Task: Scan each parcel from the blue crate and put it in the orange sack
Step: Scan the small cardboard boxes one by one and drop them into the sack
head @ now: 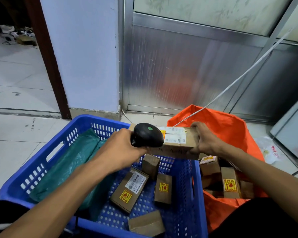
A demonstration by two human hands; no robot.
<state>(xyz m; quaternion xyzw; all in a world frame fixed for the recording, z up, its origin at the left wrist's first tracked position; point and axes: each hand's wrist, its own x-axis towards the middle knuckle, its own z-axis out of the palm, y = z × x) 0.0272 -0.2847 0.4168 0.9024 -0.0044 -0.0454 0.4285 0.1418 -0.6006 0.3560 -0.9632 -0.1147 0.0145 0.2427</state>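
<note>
My left hand (122,148) grips a black barcode scanner (147,134) with a green dot, its head over the white label of a brown cardboard parcel (176,143). My right hand (205,140) holds that parcel by its right end, above the far right corner of the blue crate (41,162). Inside the crate lie several small brown boxes (130,189) with yellow fragile stickers and a green plastic mailer (70,162). The orange sack (222,124) stands open to the right, with several brown boxes (230,184) inside.
A white cable (239,78) runs from the upper right down to behind the parcel. A metal-framed door (187,66) and a pale wall (86,57) stand behind. Crumpled white plastic (270,152) lies on the tiled floor at right. An open doorway is at far left.
</note>
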